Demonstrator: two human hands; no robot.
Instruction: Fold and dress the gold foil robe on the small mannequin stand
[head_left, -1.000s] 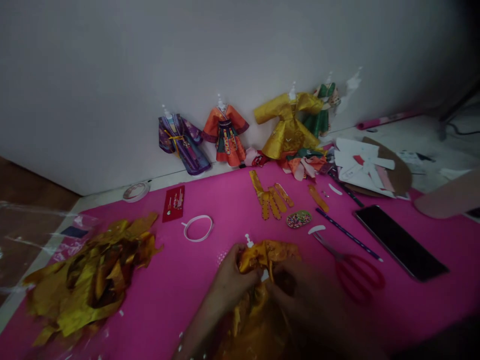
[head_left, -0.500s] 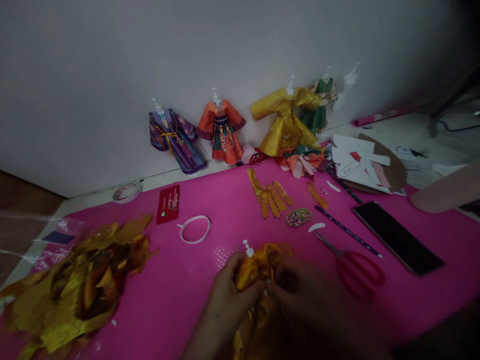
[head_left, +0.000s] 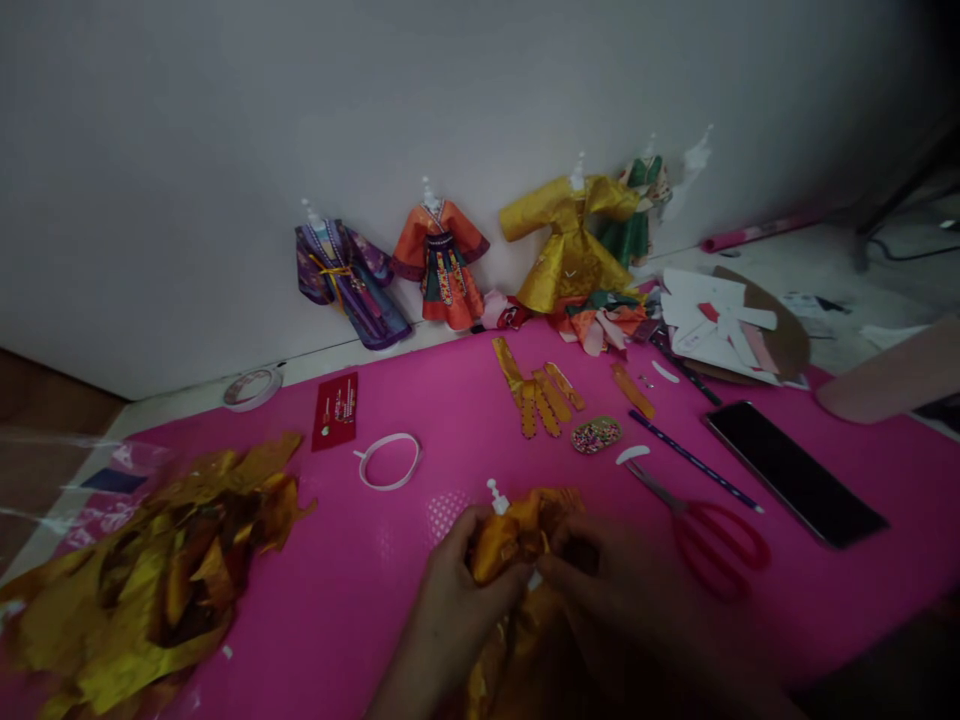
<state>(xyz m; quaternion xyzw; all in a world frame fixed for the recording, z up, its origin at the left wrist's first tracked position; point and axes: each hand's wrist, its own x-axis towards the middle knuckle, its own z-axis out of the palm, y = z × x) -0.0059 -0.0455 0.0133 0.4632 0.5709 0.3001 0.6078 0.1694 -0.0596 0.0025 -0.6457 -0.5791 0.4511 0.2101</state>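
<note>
Both my hands work on a small gold paper dress point(head_left: 517, 530) lying on the pink mat point(head_left: 390, 560) near the front edge. My left hand point(head_left: 457, 590) pinches the left side of its top, fingers closed on the gold paper. On the right side, my right hand point(head_left: 607, 590) grips the same dress with its fingers curled. A white mannequin neck point(head_left: 495, 495) sticks out of the top of the dress. The lower part of the dress is hidden under my wrists.
A heap of gold paper scraps point(head_left: 150, 570) lies left. Red scissors point(head_left: 697, 530), a pencil point(head_left: 694, 462), a black phone point(head_left: 795, 472), a white ring point(head_left: 388, 460), gold strips point(head_left: 540, 390) and a red card point(head_left: 335, 410) lie on the mat. Several dressed paper figures point(head_left: 442, 260) stand against the wall. Another person's arm point(head_left: 885, 380) rests right.
My hands have kept kneading the gold dress in place, closing slightly on its top. The view has drifted a little; nothing else on the mat moved.
</note>
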